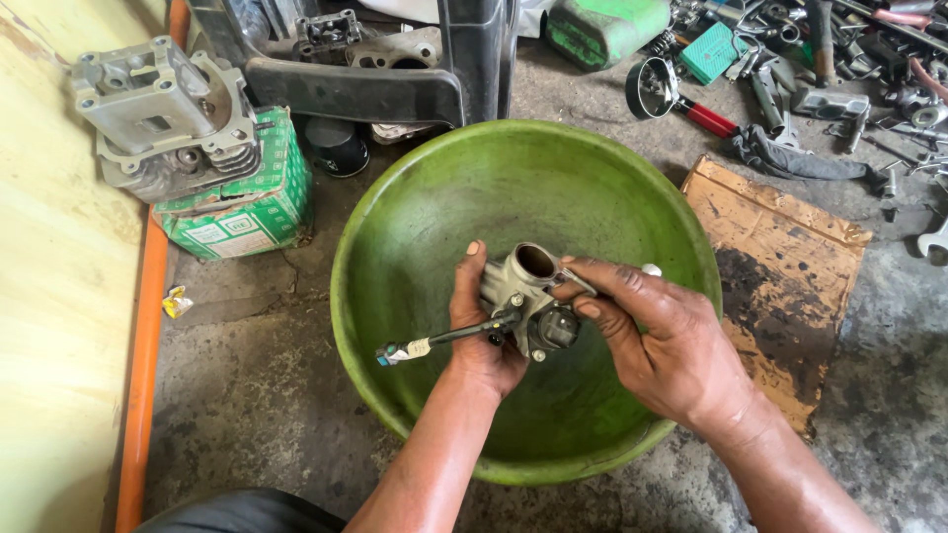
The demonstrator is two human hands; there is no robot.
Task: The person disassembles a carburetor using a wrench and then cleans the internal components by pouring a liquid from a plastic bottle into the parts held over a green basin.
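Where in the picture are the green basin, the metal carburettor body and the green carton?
green basin (415,207), head view, bare inner wall
metal carburettor body (523,281), head view, upper casting
green carton (247,212), head view, front face

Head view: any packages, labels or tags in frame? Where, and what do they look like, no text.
Cardboard box: upper left on the floor, under a grey metal engine part; green and white, boxy, pale labels on its side.
Small tag: on the thin black cable of the metal part held over the green basin; white, beside a blue end.
Wrapper scrap: floor, left; yellowish.
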